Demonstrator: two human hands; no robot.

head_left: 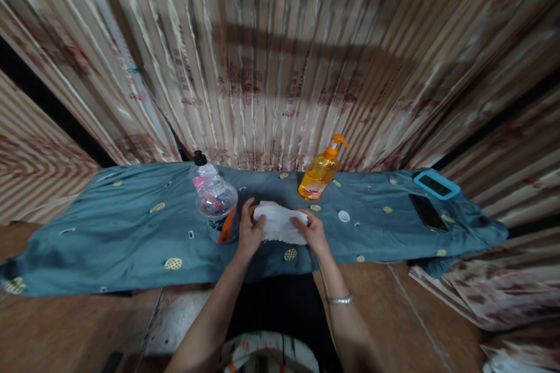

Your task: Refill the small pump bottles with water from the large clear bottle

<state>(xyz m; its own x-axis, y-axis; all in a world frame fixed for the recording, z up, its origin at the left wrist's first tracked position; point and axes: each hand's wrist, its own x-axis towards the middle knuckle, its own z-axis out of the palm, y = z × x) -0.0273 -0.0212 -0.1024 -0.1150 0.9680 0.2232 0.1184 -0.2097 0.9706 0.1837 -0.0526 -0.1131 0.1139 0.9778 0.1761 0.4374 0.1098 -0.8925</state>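
Note:
A white cloth or tissue (280,222) is stretched between my two hands above the table's near middle. My left hand (251,228) grips its left end, thumb on top. At the right end, my right hand (314,229) pinches it in the same way. Just left of my left hand stands a clear plastic jar (217,210) without a lid, with an orange and black label. Behind the jar is a clear bottle (202,172) with a black cap. An amber pump bottle (319,175) with an orange pump head stands beyond my right hand.
A small white round lid (343,217) lies right of my right hand. Farther right are a black phone (427,212) and a blue-framed device (436,184). A teal patterned cloth (131,233) covers the narrow table. Striped curtains (271,70) hang close behind its back edge.

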